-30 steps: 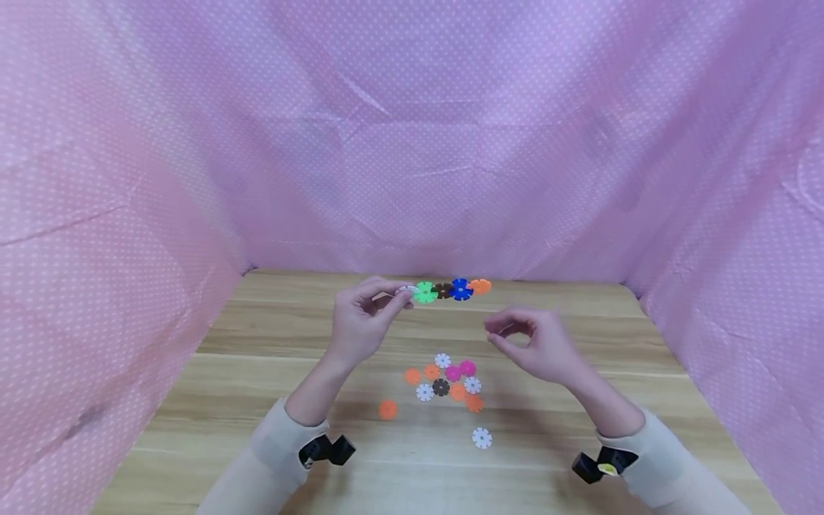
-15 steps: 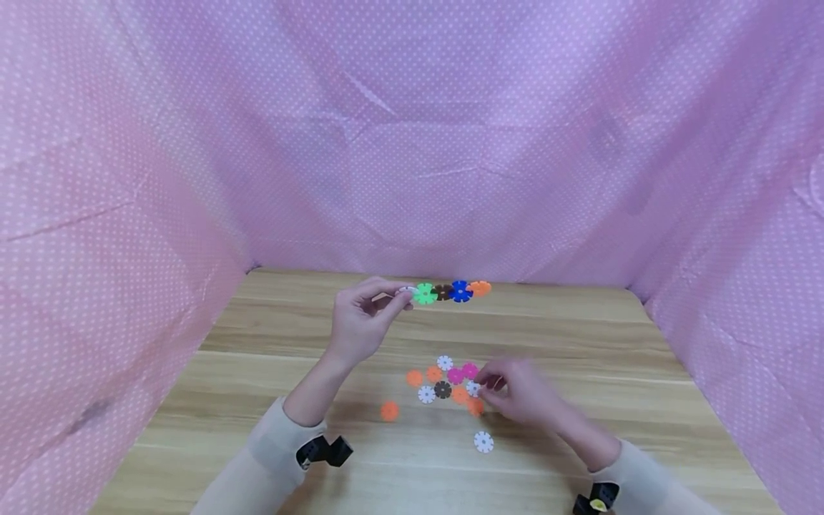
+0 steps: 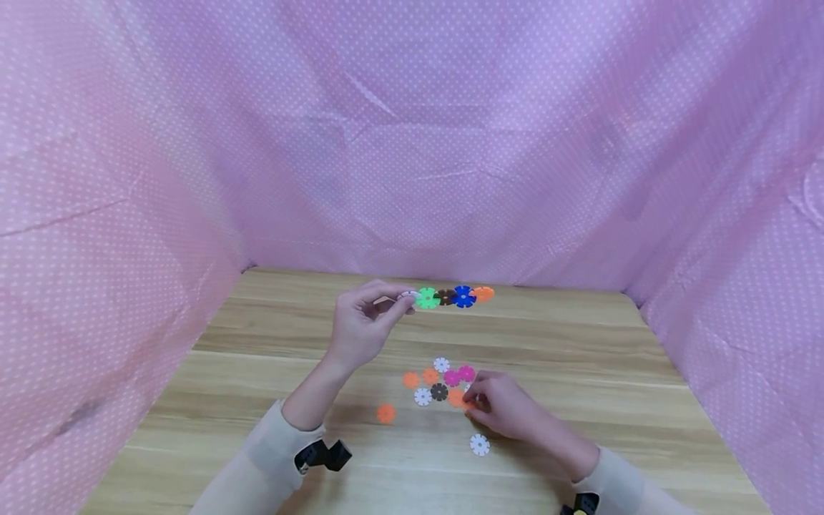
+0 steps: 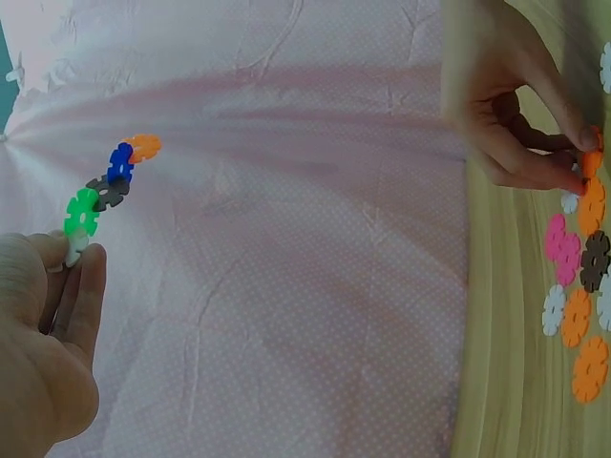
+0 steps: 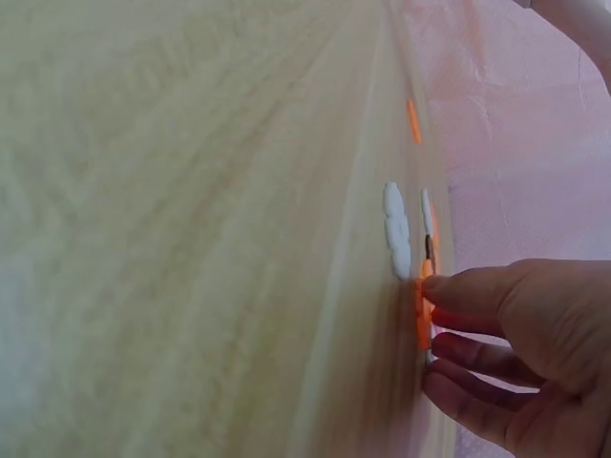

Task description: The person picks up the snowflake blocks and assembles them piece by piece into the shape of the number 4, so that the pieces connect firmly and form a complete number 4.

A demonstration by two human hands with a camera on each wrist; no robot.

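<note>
My left hand (image 3: pixel 363 322) pinches a white interlocking disc (image 4: pixel 75 249) at one end of a short chain raised above the table. Joined on from it are a green disc (image 3: pixel 427 298), a dark brown disc (image 3: pixel 445 297), a blue disc (image 3: pixel 463 296) and a tilted orange disc (image 3: pixel 484 294). Down at the loose discs, my right hand (image 3: pixel 511 408) has thumb and fingertips on opposite edges of an orange disc (image 4: pixel 593 162), partly covering it. A second orange disc (image 3: pixel 455 398) lies against it. Behind the right fingers a white disc is mostly hidden.
Pink discs (image 3: pixel 466 373), a brown disc (image 3: pixel 439 392) and several white and orange ones lie loose on the wooden table (image 3: pixel 270 372). One white disc (image 3: pixel 479 445) sits nearer the front, one orange disc (image 3: pixel 386 413) to the left. Dotted pink cloth (image 3: pixel 412 157) walls the table.
My right hand has come down from beside the chain to the loose discs, and its fingers have closed on an orange one. The left hand keeps the chain in nearly the same place.
</note>
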